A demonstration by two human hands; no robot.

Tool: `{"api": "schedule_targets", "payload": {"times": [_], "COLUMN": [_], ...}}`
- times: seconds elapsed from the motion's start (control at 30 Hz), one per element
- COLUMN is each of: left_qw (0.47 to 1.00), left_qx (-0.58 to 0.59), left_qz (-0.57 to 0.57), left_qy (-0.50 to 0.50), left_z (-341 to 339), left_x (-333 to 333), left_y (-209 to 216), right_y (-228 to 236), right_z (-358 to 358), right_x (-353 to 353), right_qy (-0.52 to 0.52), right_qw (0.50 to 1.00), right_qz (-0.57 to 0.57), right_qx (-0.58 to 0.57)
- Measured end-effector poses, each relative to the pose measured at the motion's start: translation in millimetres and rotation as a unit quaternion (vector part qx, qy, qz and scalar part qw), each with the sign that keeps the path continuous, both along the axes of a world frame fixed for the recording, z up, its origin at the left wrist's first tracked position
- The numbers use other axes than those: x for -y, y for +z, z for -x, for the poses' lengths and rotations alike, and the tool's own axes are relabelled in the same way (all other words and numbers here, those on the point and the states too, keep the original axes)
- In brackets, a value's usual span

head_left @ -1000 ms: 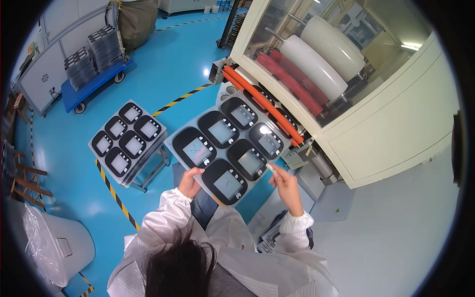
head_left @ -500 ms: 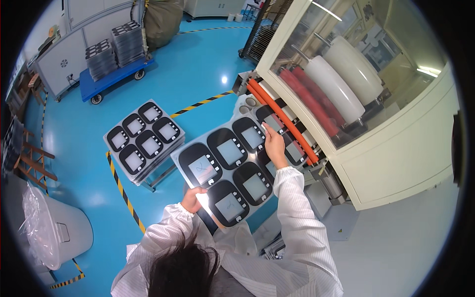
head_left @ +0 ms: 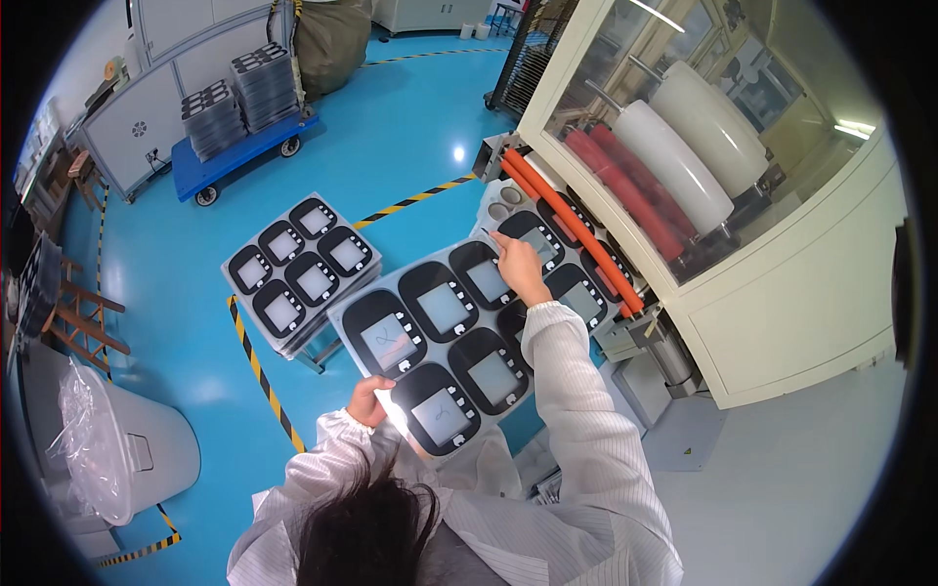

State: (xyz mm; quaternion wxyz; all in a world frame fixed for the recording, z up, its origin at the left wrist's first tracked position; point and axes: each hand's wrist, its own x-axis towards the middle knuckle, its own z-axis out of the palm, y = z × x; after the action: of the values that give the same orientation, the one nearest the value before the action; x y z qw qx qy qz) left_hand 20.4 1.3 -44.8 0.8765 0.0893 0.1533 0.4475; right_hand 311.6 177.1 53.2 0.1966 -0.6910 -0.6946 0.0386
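Sheet of 6 black panels, grasped near-left by left hand; right hand grips its far edge at orange roller; feeding looks barely begun

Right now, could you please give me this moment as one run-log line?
left hand: gripping near edge of panel sheet | right hand: reaching over sheet's far end by orange roller | spare stack: left
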Motion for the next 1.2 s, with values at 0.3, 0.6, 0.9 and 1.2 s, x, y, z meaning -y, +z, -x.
{"api": "schedule_targets", "payload": {"times": [0.3,0.6,0.9,1.2], "left_qw": [0.999,0.997,0.999,0.995], "left_qx": [-0.016,-0.035,0.005,-0.03], "left_qz": [0.027,0.043,-0.005,-0.039], "left_qy": [0.038,0.048,-0.052,-0.081], "left_z": [24,4,-88,-140], "left_x": [14,-10,-81,-110], "left_y": [-17,-23,-48,-39], "right_y": [19,33,34,40], "right_z": [-39,-108,-103,-98], "right_x": [131,286,295,296], "right_qy": [0.006,-0.053,-0.012,-0.018], "right_qw": [0.993,0.892,0.877,0.883], "right_qz": [0.098,0.371,0.289,0.269], "right_qx": [0.061,-0.254,-0.384,-0.385]}}
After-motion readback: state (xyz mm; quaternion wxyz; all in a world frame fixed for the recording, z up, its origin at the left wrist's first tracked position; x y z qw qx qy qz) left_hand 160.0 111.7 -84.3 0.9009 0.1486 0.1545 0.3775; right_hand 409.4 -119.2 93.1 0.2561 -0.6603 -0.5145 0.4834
